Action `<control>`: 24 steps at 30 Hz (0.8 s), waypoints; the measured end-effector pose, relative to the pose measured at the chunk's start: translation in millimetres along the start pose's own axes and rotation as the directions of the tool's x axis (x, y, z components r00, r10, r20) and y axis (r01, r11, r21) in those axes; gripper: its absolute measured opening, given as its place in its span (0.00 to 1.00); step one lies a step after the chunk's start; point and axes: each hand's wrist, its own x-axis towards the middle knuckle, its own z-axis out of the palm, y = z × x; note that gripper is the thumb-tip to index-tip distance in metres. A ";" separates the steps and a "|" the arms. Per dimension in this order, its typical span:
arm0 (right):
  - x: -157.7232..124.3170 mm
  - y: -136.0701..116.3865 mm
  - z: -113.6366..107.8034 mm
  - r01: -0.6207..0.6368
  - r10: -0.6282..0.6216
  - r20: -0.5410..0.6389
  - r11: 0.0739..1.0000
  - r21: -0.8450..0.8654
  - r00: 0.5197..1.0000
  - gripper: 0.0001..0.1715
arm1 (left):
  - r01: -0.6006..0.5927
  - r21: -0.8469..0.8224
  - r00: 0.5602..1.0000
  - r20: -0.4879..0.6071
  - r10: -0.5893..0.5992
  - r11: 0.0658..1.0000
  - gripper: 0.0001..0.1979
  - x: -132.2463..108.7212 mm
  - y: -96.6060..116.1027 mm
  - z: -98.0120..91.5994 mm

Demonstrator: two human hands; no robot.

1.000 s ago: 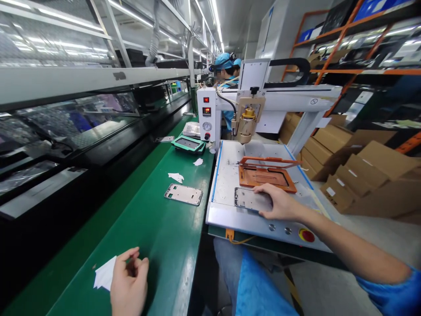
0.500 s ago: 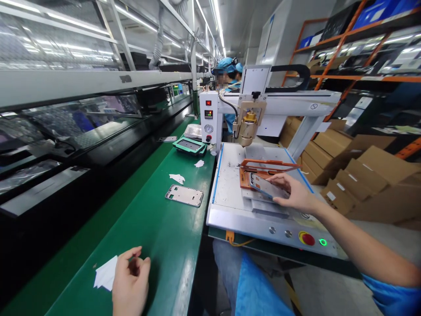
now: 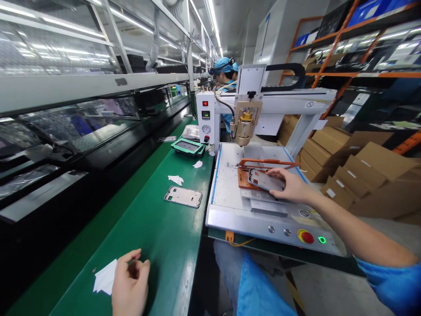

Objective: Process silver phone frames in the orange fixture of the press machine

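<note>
My right hand (image 3: 291, 186) grips a phone frame (image 3: 263, 179) by its near end, thumb on one side and fingers on the other. The frame lies over the orange fixture (image 3: 242, 179) on the bed of a white benchtop machine; whether it rests fully in the fixture I cannot tell. Near the bottom left, my left hand (image 3: 130, 278) hovers over the green bench with fingers loosely curled, thumb and forefinger apart, and nothing visible in it. Beside it lie white paper pieces (image 3: 105, 276). A second phone frame (image 3: 183, 196) lies flat on the bench.
The machine's gold nozzle head (image 3: 245, 127) hangs above the fixture. A red stop button (image 3: 307, 237) sits on its front panel. Green-rimmed trays (image 3: 187, 146) and paper scraps (image 3: 176, 180) lie on the bench. Cardboard boxes (image 3: 371, 175) stand at right; a co-worker (image 3: 225, 70) is behind the machine.
The phone frame in my right hand has come down flatter onto the orange fixture. My left hand has hardly moved. The view has shifted slightly.
</note>
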 end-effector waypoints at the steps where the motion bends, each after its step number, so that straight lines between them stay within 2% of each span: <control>1: 6.9 0.4 -2.6 0.016 -0.015 0.012 0.996 -0.084 1.000 0.35 | 0.003 0.009 1.000 0.002 -0.003 1.000 0.32 -0.1 0.3 0.1; 5: 36.1 -0.2 -8.6 0.072 -0.039 0.121 0.957 -0.282 0.992 0.37 | 0.002 -0.004 1.000 0.010 -0.002 1.000 0.34 0.3 -2.0 -0.1; 11: 56.9 -7.9 -7.1 0.050 0.022 0.256 0.961 -0.272 0.966 0.35 | 0.001 -0.002 1.000 0.006 -0.001 1.000 0.33 2.1 -5.4 -0.4; 17: 53.1 6.0 -13.7 0.077 -0.011 0.262 0.967 -0.242 0.965 0.34 | 0.000 -0.044 1.000 0.007 0.000 0.999 0.33 1.5 -6.8 -0.1; 22: 51.7 10.7 -14.0 0.059 0.014 0.272 0.964 -0.260 0.962 0.30 | 0.023 -0.042 1.000 0.006 -0.022 0.999 0.33 0.5 -5.3 -0.6; 24: 54.2 10.3 -11.9 0.023 0.050 0.266 0.965 -0.262 0.963 0.31 | 0.029 -0.045 1.000 0.001 -0.029 0.999 0.33 0.6 -4.2 -0.3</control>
